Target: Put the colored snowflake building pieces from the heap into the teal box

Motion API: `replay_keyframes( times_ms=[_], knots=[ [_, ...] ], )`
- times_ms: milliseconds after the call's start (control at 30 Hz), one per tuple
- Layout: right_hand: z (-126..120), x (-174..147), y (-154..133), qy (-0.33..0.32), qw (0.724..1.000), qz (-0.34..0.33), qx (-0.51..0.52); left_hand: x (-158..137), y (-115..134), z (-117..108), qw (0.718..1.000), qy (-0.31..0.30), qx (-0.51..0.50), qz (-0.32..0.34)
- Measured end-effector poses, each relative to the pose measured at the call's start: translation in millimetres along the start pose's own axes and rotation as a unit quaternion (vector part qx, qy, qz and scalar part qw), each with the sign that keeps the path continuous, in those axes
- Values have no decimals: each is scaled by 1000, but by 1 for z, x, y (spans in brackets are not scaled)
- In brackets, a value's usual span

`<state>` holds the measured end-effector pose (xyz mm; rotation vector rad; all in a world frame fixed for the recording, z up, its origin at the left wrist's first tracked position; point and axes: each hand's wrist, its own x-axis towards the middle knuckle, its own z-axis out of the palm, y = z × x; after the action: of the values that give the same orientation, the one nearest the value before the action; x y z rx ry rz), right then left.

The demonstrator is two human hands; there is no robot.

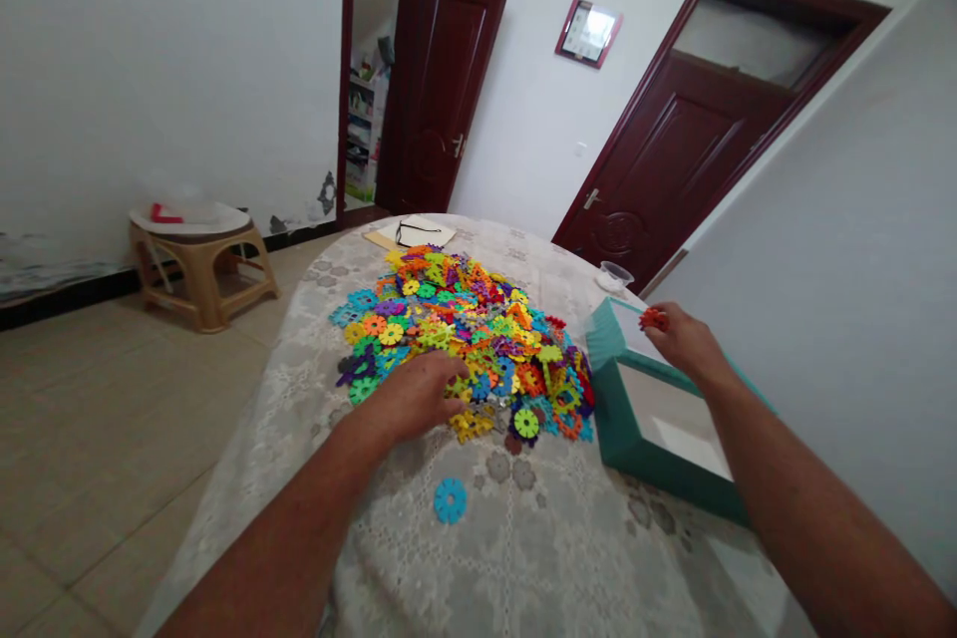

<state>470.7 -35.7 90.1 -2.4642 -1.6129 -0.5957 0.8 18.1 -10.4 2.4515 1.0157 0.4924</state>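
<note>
A heap of colourful plastic snowflake building discs [478, 319] covers the middle of the table. My left hand [424, 394] rests at the near side of the heap, fingers apart and curved over the discs. Held in my right hand [688, 347] are red-orange snowflake discs [653, 319], pinched at the fingertips above the far compartment of a teal box [620, 419]. The box has a pale inside and two compartments. A single blue snowflake disc [450, 500] lies apart on the tablecloth, nearer to me.
Glasses [417, 231] lie on paper at the table's far edge. Beyond the box stands a clear plastic bowl [615, 275]. A plastic stool [205, 269] is on the floor at left. Two dark red doors [449, 90] are at the back.
</note>
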Motion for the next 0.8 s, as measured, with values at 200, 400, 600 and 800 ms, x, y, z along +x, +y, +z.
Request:
replay_keyframes(
  times_ms=[200,400,600,800],
  knots=[
    [24,17,12,-84,996,37,-3,-1,2,3,997,-35,65,-18],
    [-7,-18,-36,-10,996,-62,62,4,-11,1,992,24,119,-45],
    [-16,-126,-158,-104,930,-263,236,5,-20,6,989,29,142,-37],
    [22,-173,-219,-145,939,-246,193,3,-26,7,987,19,159,-1]
  ],
)
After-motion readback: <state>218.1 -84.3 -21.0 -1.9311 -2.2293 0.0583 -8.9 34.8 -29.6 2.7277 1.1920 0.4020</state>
